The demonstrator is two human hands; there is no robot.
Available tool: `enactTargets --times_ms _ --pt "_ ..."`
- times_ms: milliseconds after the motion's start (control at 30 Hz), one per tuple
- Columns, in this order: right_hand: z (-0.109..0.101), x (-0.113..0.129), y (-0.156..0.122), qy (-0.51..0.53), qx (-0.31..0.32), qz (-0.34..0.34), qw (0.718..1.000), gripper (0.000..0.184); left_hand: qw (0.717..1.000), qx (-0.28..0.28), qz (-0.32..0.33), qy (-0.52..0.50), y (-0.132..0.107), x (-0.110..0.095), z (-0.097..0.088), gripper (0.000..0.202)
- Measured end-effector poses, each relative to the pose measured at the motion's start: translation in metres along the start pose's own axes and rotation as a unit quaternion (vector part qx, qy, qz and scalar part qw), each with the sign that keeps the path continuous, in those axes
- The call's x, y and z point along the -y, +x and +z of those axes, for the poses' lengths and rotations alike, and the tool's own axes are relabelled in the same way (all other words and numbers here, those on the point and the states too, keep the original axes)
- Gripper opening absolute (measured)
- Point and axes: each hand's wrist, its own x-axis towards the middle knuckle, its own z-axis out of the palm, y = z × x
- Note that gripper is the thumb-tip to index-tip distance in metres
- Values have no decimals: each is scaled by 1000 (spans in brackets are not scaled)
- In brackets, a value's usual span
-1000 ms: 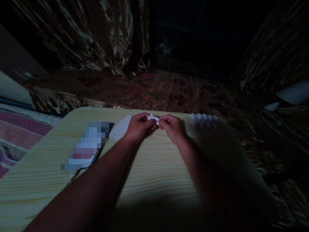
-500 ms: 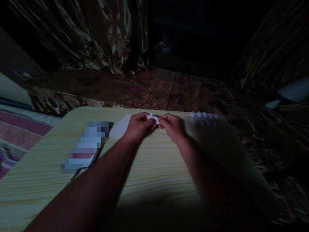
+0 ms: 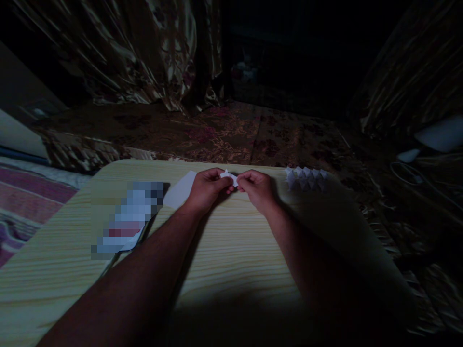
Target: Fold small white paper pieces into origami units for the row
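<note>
Between my two hands is a small piece of folded white paper (image 3: 228, 179) with pointed corners, raised near the far edge of the wooden table (image 3: 231, 250). My left hand (image 3: 209, 187) pinches its left side, thumb on top. On the right side, the thumb and fingertips of my right hand (image 3: 257, 187) close on the paper's edge. Fingers cover part of its shape. Just left of my left hand lies a flat white sheet of paper (image 3: 181, 189). Several small folded paper stars (image 3: 306, 178) stand in two rows to the right of my right hand.
A pixelated phone-like object (image 3: 132, 217) lies on the table's left side. Beyond the far edge is a ledge with patterned cloth (image 3: 202, 132), below a curtain (image 3: 173, 53). A striped bedcover (image 3: 32, 197) is at left; a white lamp-like object (image 3: 439, 135) and cable are at right.
</note>
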Motion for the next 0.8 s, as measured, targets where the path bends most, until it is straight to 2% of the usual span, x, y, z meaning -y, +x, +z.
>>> enactTargets --times_ms 533,800 --pt "2 4 -2 37 15 16 999 14 1000 -13 14 17 1 2 0 22" --pt "1 -2 0 10 7 -2 1000 12 999 -14 12 33 1 3 2 24"
